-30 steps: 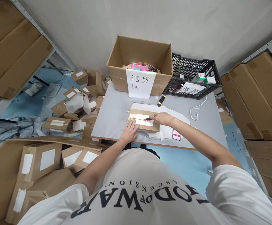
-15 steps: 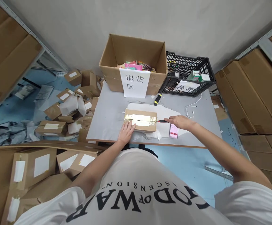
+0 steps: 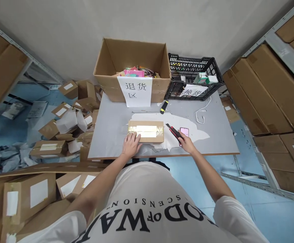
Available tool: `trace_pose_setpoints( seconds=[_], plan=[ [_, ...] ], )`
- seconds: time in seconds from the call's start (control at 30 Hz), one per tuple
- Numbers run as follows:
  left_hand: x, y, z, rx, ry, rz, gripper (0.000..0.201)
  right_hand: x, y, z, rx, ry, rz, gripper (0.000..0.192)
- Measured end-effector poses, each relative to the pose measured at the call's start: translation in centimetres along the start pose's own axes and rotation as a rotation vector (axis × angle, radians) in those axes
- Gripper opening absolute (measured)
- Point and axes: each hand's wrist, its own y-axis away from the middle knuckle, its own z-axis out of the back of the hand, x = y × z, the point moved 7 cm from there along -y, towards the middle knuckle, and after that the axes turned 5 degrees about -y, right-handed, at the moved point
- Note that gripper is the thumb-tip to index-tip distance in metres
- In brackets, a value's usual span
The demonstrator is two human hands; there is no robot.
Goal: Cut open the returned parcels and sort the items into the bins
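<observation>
A small taped cardboard box with a white label lies on the grey table. My left hand rests at its front left corner, fingers spread over the top edge. To the right of the box, my right hand is closed around a red and black utility knife. The knife points up and left, its tip just clear of the box. A phone with a pink screen lies right behind my right hand, partly covered by it.
A large open carton with a paper sign stands at the back, beside a black plastic crate. In front of them lie a yellow and black tool and a white cable. Cardboard boxes crowd the floor at left; shelves flank both sides.
The knife has left the right end of the box and swung to an upward-left angle. My right hand has drawn back towards me. My left hand stays on the box.
</observation>
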Motion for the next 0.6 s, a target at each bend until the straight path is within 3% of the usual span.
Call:
trace_pose_setpoints(
  seconds=[0.13,0.27,0.6],
  plan=[
    [1.2,-1.2,0.7,-0.003,0.027,0.02,0.069,-2.4,0.4,-3.5,-0.059,-0.394,-0.163,0.072],
    [2.2,-2.2,0.7,-0.016,0.025,0.003,0.091,-2.9,0.7,-4.6,-0.053,-0.57,-0.203,0.073],
    [-1.2,-2.2,-0.8,-0.004,0.015,-0.187,0.063,-2.7,1.4,-5.5,-0.015,-0.682,-0.198,0.075]
  ],
)
